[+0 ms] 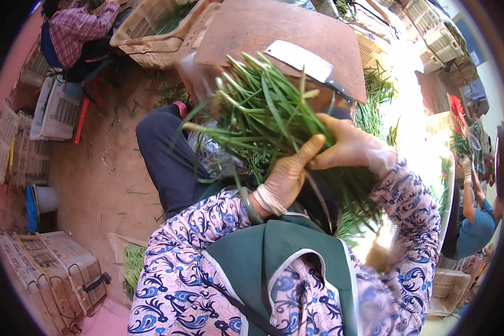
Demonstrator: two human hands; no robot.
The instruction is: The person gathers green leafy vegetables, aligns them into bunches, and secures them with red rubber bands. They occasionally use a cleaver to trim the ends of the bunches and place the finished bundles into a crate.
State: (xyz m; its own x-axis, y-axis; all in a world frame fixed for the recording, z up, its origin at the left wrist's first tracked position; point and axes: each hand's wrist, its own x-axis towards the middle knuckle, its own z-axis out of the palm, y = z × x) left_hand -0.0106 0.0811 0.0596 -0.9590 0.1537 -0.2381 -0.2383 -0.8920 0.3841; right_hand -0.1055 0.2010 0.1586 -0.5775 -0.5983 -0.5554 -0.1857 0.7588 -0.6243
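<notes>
A thick bunch of long green-leaved stalks point(260, 105), perhaps garlic chives, is gripped in both hands above my lap. Its pale stem ends point up and left, while the leaf tips hang down to the right. My left hand point(284, 178), in a thin glove, has its fingers wrapped on the near side of the bunch. Pressed close to it, my gloved right hand point(348, 145) clasps the leaves from the right. Beyond the bunch, a cleaver point(298, 59) with a black handle lies on a brown wooden board point(243, 29). A clear plastic bag point(216, 155) shows under the stalks.
A plastic crate point(147, 44) with greens stands left of the board; a seated person point(77, 33) is behind it. More crates point(56, 107) line the left, near a bucket point(45, 198). Loose stalks point(371, 115) lie right of the board. Another person point(474, 229) works at far right.
</notes>
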